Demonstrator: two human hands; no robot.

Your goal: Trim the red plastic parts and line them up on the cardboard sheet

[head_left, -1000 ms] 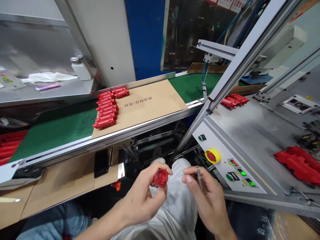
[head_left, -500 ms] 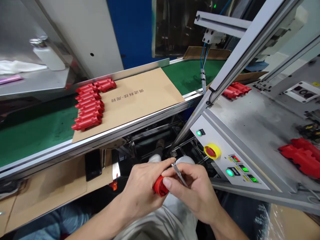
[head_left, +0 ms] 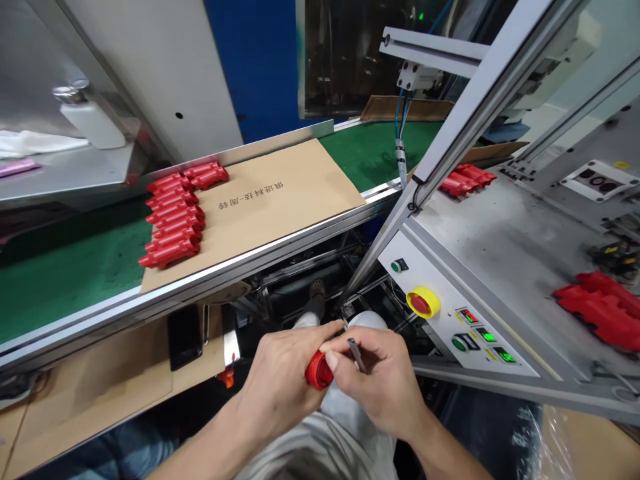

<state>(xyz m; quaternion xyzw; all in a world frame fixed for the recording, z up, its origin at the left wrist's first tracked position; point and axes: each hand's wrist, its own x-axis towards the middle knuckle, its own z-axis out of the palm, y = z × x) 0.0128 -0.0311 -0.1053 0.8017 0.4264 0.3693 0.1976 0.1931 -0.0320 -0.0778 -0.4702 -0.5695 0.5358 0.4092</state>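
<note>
My left hand [head_left: 283,373] is wrapped round a red plastic tubular part [head_left: 319,371], whose round open end faces me. Most of the part is hidden in the palm. Between the fingers of my right hand [head_left: 383,373] is a slim metal tool [head_left: 355,351]; its working end is hidden, so its exact kind does not show. The right thumb and fingertips press against the red part's rim. Both hands are close together above my lap.
Several similar red parts [head_left: 173,217] lie in a row on a cardboard sheet [head_left: 280,193] over the green conveyor [head_left: 90,253]. At right stands a machine bench [head_left: 500,247] bearing more red parts [head_left: 600,310], with an emergency stop button [head_left: 423,303] on its panel. A phone [head_left: 184,337] lies below the conveyor.
The metal tool has turned in my right hand and shows less of its length. My hands stay on the red part. The green button lights on the panel have gone dim.
</note>
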